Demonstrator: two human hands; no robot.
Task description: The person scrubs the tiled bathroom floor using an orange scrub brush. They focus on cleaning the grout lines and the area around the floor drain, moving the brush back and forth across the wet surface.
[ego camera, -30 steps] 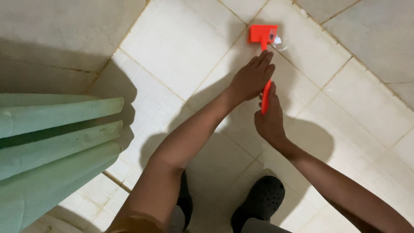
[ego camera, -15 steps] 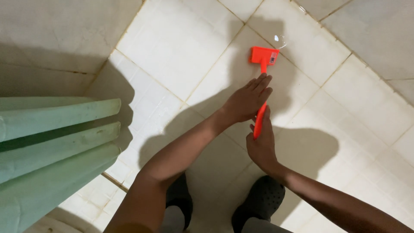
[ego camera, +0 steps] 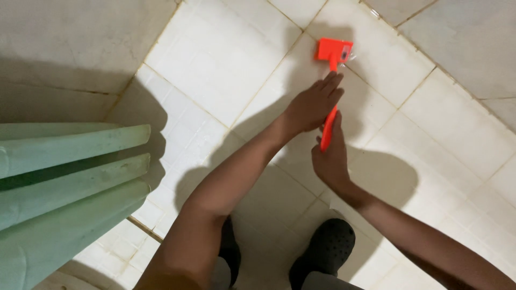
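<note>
The orange scraper (ego camera: 332,70) sits in the upper middle of the frame, right of centre, pressed against the pale tiled surface (ego camera: 215,59). Its broad, flat rectangular head points toward the top of the frame, close to a grout line, with a small glint of clear material at its right edge. Its slim straight handle runs downward, tilted slightly left, mostly hidden within the two hands.
</note>
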